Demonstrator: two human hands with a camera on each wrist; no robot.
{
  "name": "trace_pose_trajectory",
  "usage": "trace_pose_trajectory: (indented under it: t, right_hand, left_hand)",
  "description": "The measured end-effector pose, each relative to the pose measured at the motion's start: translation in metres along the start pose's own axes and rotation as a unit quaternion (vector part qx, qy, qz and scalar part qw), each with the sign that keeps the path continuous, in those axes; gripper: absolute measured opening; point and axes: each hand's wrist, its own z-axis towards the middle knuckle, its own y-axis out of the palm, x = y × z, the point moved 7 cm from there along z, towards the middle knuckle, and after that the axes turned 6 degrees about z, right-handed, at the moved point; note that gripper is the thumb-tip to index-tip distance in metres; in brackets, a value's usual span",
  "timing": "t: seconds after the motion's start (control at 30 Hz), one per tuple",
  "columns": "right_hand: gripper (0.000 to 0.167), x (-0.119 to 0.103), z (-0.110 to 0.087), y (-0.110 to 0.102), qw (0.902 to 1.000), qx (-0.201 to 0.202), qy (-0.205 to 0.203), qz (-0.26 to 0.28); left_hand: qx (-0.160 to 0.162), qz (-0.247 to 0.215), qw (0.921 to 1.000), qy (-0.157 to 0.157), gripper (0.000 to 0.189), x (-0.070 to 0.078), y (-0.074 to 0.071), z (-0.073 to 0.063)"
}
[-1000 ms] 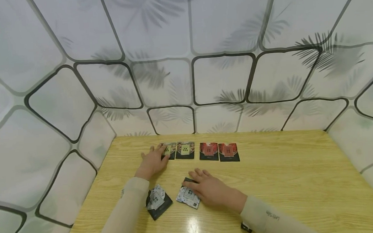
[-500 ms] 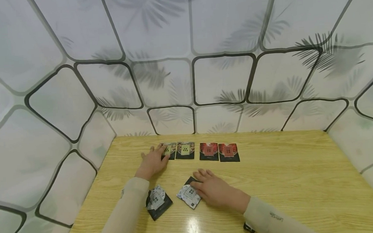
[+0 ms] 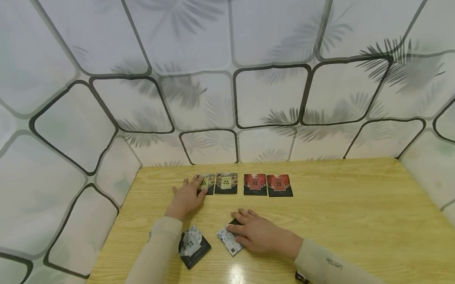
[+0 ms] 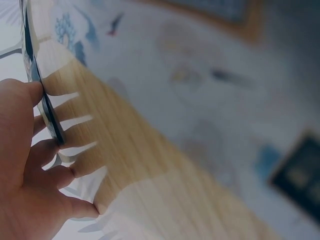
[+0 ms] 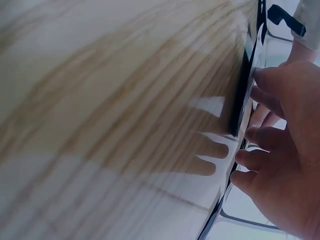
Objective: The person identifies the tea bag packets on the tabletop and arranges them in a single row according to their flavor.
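My left hand [image 3: 186, 199] rests on a flat packet with a yellow label [image 3: 205, 184] in the back row, its fingers spread on the packet and the table. In the left wrist view, the thumb and fingers of the left hand [image 4: 30, 175] touch that packet [image 4: 50, 115] seen edge-on. Nearer the front, my right hand [image 3: 258, 231] lies over a blue-white and black packet [image 3: 230, 241], partly hiding it. The right wrist view has the fingers of the right hand [image 5: 280, 145] touching this packet [image 5: 245, 85] on the table.
A second yellow-labelled packet [image 3: 226, 183] and two red ones [image 3: 255, 184] complete the back row. Another blue-white and black packet [image 3: 194, 247] lies beside the left sleeve. A small black object [image 3: 301, 277] shows under the right sleeve. Patterned walls [image 3: 271, 96] border the wooden table [image 3: 353, 212].
My right hand has shifted slightly right and then back left, turning the blue-white packet under its fingers a little. The left hand has stayed in place.
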Motion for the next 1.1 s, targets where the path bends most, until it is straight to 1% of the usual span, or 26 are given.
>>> trace_pose_trajectory:
  t: [0.17, 0.27, 0.37, 0.47, 0.6, 0.67, 0.8, 0.93, 1.1]
  right_hand:
    - [0.049, 0.008, -0.006, -0.002, 0.9994, 0.003, 0.026, 0.024]
    - [0.050, 0.011, -0.010, -0.004, 0.9990, 0.006, 0.035, 0.026]
    - [0.051, 0.011, -0.013, -0.006, 0.9991, 0.010, 0.038, 0.019]
    - [0.051, 0.012, -0.014, -0.007, 0.9989, 0.022, 0.039, 0.011]
    - [0.050, 0.006, -0.010, -0.008, 0.9991, 0.036, 0.021, 0.006]
    - [0.051, 0.001, -0.008, -0.007, 0.9995, 0.030, 0.004, 0.004]
    - [0.050, -0.007, -0.003, -0.002, 0.9997, 0.000, -0.021, -0.010]
    - [0.049, -0.007, -0.001, 0.002, 0.9997, -0.021, -0.013, -0.006]
    - [0.053, -0.001, -0.004, 0.000, 0.9996, -0.011, 0.015, 0.019]
  left_hand:
    - [-0.004, -0.004, 1.0000, -0.003, 0.063, 0.000, 0.000, -0.001]
    - [-0.004, -0.003, 1.0000, -0.005, 0.063, 0.000, 0.000, -0.001]
    - [-0.006, -0.003, 1.0000, -0.007, 0.063, 0.000, 0.001, 0.000]
    - [-0.006, -0.003, 1.0000, -0.006, 0.062, 0.000, 0.002, 0.001]
    - [-0.007, -0.001, 1.0000, -0.004, 0.062, 0.000, 0.002, 0.000]
    - [-0.007, -0.001, 1.0000, -0.004, 0.062, 0.000, 0.002, 0.000]
    - [-0.004, -0.001, 1.0000, -0.002, 0.062, 0.002, 0.001, 0.000]
    - [-0.001, 0.000, 1.0000, -0.001, 0.061, 0.002, 0.000, 0.000]
    - [-0.002, -0.003, 1.0000, -0.003, 0.062, 0.001, -0.001, -0.001]
